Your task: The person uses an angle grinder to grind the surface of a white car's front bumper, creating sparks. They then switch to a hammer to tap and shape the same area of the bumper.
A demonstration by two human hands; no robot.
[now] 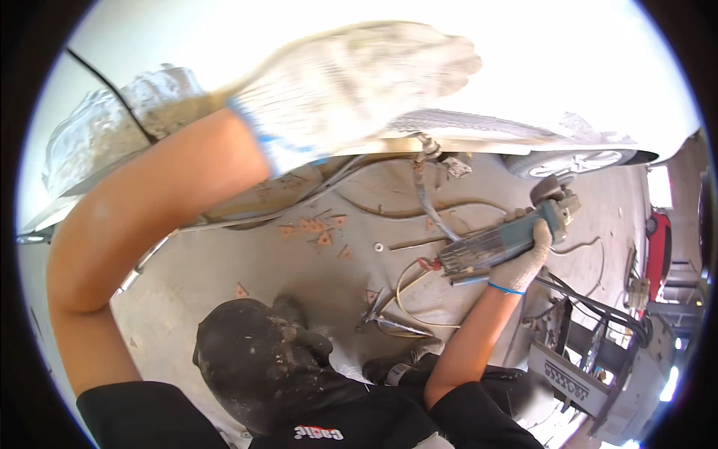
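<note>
My left hand (366,78), in a white knit glove with a blue cuff, reaches across a white car body panel (568,67). Its fingers are stretched out flat and hold nothing; a slight blur keeps me from telling whether the palm touches the panel. Lower on the right, my right hand (527,262), gloved too, is wrapped round the body of a green and grey angle grinder (501,243). The grinder's head points up and right, below the car's wheel (572,163). Along the panel's lower edge runs a scuffed grey strip (479,123).
Clear crumpled plastic sheeting (112,127) covers the car at left, with a black cable (108,86) over it. Small triangular pieces (314,227) and a hammer-like tool (396,323) lie on the floor among hoses. A grey machine (591,374) stands at right; a red car (658,254) is beyond.
</note>
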